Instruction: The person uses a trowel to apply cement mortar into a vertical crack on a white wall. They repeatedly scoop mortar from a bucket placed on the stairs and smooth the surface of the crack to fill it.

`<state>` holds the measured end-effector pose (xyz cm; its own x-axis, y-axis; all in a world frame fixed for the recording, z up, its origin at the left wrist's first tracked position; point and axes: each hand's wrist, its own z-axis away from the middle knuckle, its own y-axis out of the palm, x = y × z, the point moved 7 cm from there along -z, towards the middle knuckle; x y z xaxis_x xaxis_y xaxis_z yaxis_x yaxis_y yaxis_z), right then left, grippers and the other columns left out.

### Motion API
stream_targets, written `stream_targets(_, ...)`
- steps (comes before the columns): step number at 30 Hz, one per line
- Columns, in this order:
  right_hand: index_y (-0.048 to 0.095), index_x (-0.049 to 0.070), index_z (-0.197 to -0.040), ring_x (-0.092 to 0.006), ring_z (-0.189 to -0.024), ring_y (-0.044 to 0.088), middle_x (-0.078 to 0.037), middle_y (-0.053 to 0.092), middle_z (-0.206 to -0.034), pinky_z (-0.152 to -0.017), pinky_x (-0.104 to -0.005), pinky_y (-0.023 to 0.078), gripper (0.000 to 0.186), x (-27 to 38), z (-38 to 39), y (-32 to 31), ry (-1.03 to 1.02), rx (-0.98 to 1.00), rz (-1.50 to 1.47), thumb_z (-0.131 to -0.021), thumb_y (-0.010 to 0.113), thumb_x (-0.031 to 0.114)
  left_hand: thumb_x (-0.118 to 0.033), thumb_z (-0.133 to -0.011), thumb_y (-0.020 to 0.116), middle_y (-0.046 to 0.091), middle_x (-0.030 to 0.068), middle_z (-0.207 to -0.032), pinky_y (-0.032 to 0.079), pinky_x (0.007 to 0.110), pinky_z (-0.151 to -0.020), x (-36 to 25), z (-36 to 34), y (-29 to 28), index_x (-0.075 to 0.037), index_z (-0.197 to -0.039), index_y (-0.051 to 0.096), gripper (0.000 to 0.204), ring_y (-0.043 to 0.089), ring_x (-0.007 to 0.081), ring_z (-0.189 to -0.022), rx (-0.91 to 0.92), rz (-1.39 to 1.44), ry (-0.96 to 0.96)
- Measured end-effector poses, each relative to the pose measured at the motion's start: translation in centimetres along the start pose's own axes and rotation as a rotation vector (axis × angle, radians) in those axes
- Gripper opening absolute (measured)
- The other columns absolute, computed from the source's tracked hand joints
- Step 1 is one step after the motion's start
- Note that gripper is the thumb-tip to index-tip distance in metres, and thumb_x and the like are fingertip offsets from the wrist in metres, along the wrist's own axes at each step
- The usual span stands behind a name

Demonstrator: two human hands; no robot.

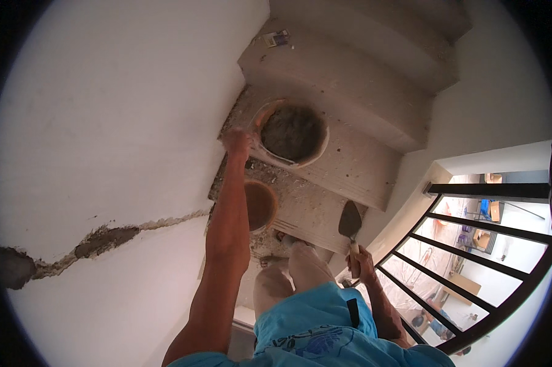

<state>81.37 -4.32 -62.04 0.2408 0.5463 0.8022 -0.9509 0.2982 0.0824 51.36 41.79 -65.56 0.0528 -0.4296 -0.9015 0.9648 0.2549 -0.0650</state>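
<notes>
A round bucket (319,148) filled with grey mortar (293,131) stands on a stair step ahead of me. At its left side, my left hand (238,142) is closed at the thin handle by the rim; the fingertips are hard to make out. My right hand (363,265) is wrapped round the grip of a pointed trowel (350,220), low on the right. The trowel's grey blade points up and away from me. Partly behind my left forearm, a smaller orange-brown round container (260,206) sits on the nearer step.
A white wall (104,122) on the left has a rough, broken-out groove (107,240). Dusty stairs (349,67) rise ahead, with a small packet (277,39) on one step. On the right, a dark railing (471,244) overlooks a lower floor where another person (438,321) is visible.
</notes>
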Motion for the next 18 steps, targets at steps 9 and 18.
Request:
stream_targets(9,0.050,0.004,-0.127,-0.0166,-0.058,0.059,-0.011,0.061,-0.082,-0.051,-0.0322,0.051,0.051,16.3,-10.2,9.0,-0.020,0.176,0.338,-0.078,0.062,0.012,-0.021,-0.084,0.066,0.065,0.0148,-0.082,0.052,0.043,-0.063,9.8,13.9,-13.4,-0.005,-0.097,0.062,0.021,0.064,0.0301,-0.069,0.224,-1.198,0.607)
stream_targets(18,0.066,0.007,-0.110,-0.0329,-0.092,0.067,-0.018,0.068,-0.094,-0.080,-0.0439,0.052,0.039,24.2,-25.2,8.5,-0.416,-0.091,1.591,-0.073,0.071,0.017,-0.017,-0.087,0.057,0.054,0.0050,-0.078,0.050,0.029,-0.051,31.6,49.8,-46.9,-0.011,-0.095,0.050,0.012,0.059,0.0173,-0.070,-0.313,-0.014,-0.894)
